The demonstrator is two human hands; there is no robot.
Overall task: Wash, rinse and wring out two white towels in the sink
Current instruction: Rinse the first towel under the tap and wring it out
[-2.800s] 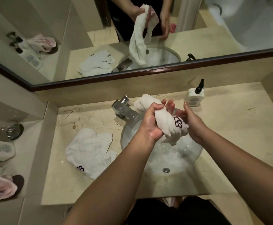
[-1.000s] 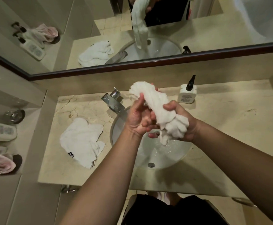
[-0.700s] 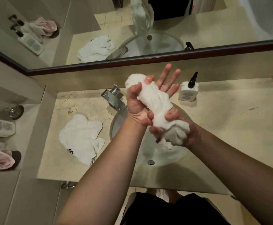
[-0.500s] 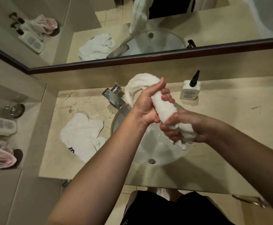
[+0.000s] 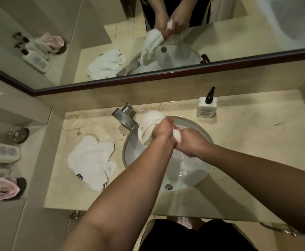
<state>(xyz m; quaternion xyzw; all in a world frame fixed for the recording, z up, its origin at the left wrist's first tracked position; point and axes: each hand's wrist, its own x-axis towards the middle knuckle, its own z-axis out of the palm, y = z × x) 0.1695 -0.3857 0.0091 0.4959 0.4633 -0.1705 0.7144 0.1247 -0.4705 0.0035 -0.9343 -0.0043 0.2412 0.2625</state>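
Two white towels are in sight. One, the twisted towel (image 5: 149, 128), is held above the round white sink (image 5: 205, 171), between the two hands. The left hand (image 5: 163, 132) has its grip closed round the towel's middle, so the bulky bunched end bulges out to the left of the fist, just beside the chrome faucet (image 5: 125, 118). The right hand (image 5: 191, 142) is clenched on the other end; only a small white nub of cloth shows between the two fists, which press against each other. Water lies in the bowl beneath them, and one drain (image 5: 168, 186) shows at the near side of the basin.

The second towel (image 5: 91, 160) lies crumpled on the marble counter (image 5: 256, 142), left of the sink and well apart from both hands. A small dark embroidered mark sits near its front edge; it cannot be read.

One white pump bottle (image 5: 207, 106) with a black nozzle stands at the back of the counter, right of the faucet. Its label carries printed lines too small to make out.

On the side shelf (image 5: 33, 147) to the left lie one more white bottle (image 5: 2, 153) on its side, one pink cloth (image 5: 1, 189) and one glass (image 5: 18, 134). The mirror (image 5: 220, 33) behind repeats both hands and both towels.
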